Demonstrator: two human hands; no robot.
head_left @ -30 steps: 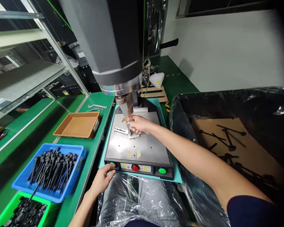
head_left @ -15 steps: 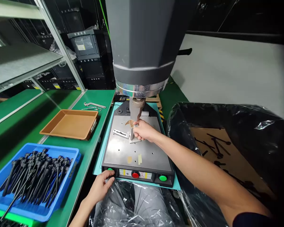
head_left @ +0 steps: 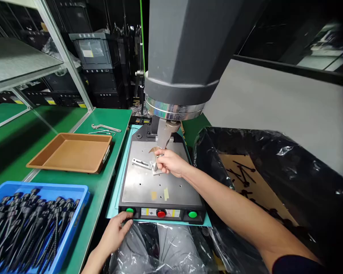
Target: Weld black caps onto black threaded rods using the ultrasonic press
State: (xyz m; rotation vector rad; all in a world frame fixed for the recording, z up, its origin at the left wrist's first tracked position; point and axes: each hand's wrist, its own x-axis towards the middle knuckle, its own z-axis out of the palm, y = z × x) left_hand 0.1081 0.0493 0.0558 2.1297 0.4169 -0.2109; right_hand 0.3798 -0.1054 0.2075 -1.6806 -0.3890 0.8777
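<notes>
My right hand [head_left: 171,163] is closed at the metal fixture, just below the grey metal horn [head_left: 163,133] of the machine head [head_left: 185,57]. What its fingers pinch is too small and hidden to name. A slotted metal bracket [head_left: 141,163] lies left of the fingers on the steel plate [head_left: 148,192]. My left hand [head_left: 114,230] rests with fingers apart at the front left corner of the machine base, beside the left green button [head_left: 130,210]. A red button [head_left: 161,214] and another green button [head_left: 192,214] sit farther right.
On the green bench at left are a brown tray [head_left: 71,152], wrenches [head_left: 105,127] and a blue bin [head_left: 84,194] of black rod-like parts. A box lined with black plastic [head_left: 217,131] stands at right, holding several black parts on cardboard [head_left: 242,161].
The camera view has shifted slightly. My right hand remains at the fixture, and my left hand remains beside the left green button.
</notes>
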